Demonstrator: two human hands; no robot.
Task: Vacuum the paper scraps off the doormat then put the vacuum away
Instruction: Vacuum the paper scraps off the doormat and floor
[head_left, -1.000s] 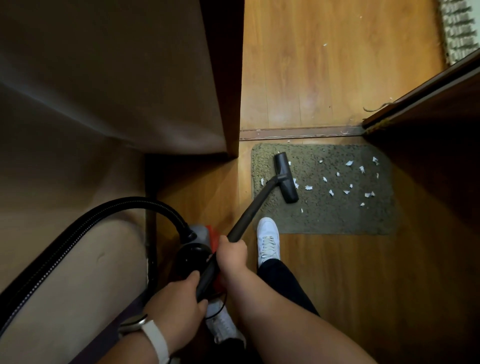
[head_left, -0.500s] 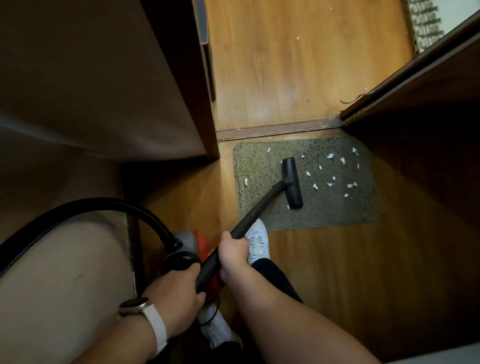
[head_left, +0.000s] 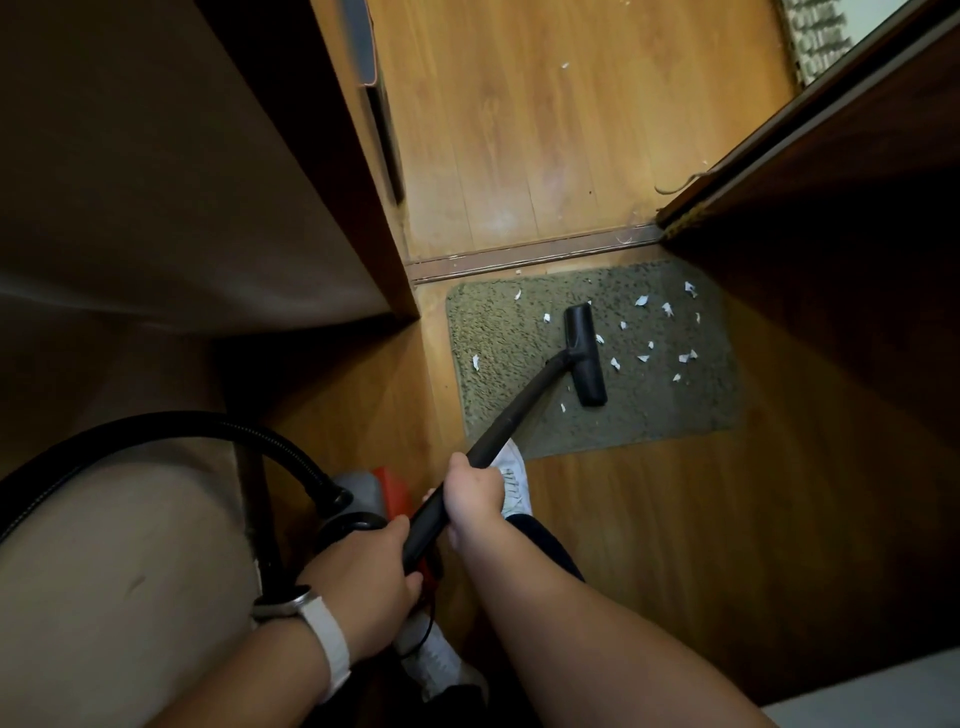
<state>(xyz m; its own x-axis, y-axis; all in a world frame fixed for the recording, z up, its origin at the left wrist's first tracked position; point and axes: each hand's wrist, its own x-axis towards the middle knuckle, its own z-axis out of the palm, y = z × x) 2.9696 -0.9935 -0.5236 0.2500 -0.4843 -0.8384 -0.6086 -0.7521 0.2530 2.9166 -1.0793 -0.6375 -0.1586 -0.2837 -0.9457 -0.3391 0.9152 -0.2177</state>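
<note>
I have the right hand (head_left: 475, 491) clenched around the black vacuum wand (head_left: 524, 402), fingers curled over the tube, just short of the doormat's (head_left: 675, 415) near edge. The left hand (head_left: 363, 582) grasps the same wand lower down, closer to me, thumb laid along the tube; a watch on a white band (head_left: 327, 639) sits on that wrist.

The wand slopes up and away from both hands onto the doormat, where the black floor nozzle (head_left: 586, 353) rests flat on the pile a little right of the mat's centre, its long side running from the far edge toward the near edge.

White paper scraps (head_left: 642, 300) lie scattered on the mat. Most are on the right half, beyond the nozzle; a couple touch or nearly touch the nozzle's right side. A few lie on the left half, one near the far edge and one near the left edge, and a small one sits just off the nozzle's near end.

A white sneaker (head_left: 511, 480) has its toe at the mat's near-left corner, beside my right hand. Off that same corner, further toward me, the grey-and-red vacuum canister (head_left: 363, 486) stands on the wooden floor (head_left: 675, 545), partly hidden by the left hand, with its ribbed black hose (head_left: 208, 426) arching away to the left. A metal threshold strip (head_left: 535, 254) runs just beyond the mat's far edge.
</note>
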